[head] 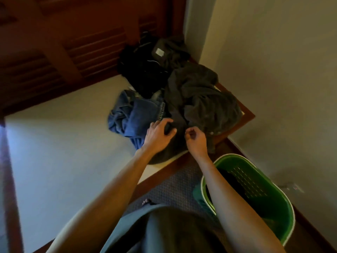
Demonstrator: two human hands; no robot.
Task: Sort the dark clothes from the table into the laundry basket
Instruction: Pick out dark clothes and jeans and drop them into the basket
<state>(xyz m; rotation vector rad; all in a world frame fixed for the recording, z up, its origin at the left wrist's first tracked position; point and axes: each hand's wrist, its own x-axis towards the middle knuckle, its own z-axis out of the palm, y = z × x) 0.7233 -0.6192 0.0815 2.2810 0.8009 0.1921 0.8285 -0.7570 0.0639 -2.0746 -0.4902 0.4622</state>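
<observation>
Green basket (269, 203) on floor at right, just beside desk (54, 152); dark cloth inside, probably garment, too dim to tell. Left hand (158, 136) curled, gripping fold of grey garment (198, 103) at desk's near corner. Right hand (196, 138) pinching same garment's edge. Jeans (135, 115) just left, touching it. Black clothes (145, 70) heaped behind, against wall.

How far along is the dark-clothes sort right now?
Started, far from done. Something dark already lies in the green basket. Both hands, left hand and right hand, grip the dark grey garment at the table's edge. The black pile and blue jeans remain on the table.
</observation>
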